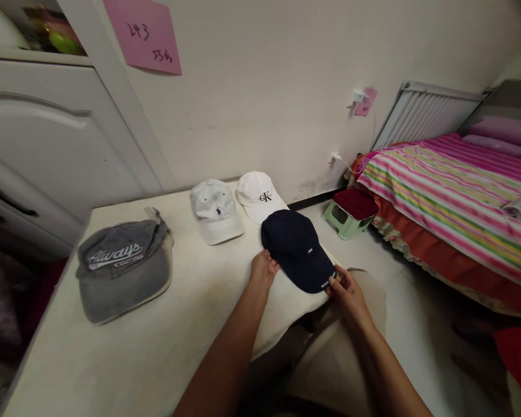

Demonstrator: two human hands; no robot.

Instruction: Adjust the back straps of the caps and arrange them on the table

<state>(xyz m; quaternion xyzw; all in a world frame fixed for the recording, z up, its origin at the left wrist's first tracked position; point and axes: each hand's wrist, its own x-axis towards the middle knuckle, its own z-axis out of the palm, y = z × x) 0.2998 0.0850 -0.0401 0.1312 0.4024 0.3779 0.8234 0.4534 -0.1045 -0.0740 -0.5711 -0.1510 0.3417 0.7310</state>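
Observation:
A navy baseball cap (296, 246) lies at the right edge of the pale table, its brim pointing toward me. My left hand (264, 269) grips the cap's left side, fingers curled at its lower rim. At the brim's right corner, my right hand (346, 289) pinches the edge between thumb and fingers. Just behind sits a white cap (259, 196) with black "CK" letters, partly covered by the navy one. A light grey-blue cap (217, 211) with a small dark logo is left of it. Farther left rests a grey cap (124, 266) marked "Always".
The table (191, 324) stands against the wall and a white cabinet (56, 127). Past its right edge is a green stool (349, 213) with a red top. A bed (451, 179) with a striped cover fills the right side. A pink note (145, 37) hangs above.

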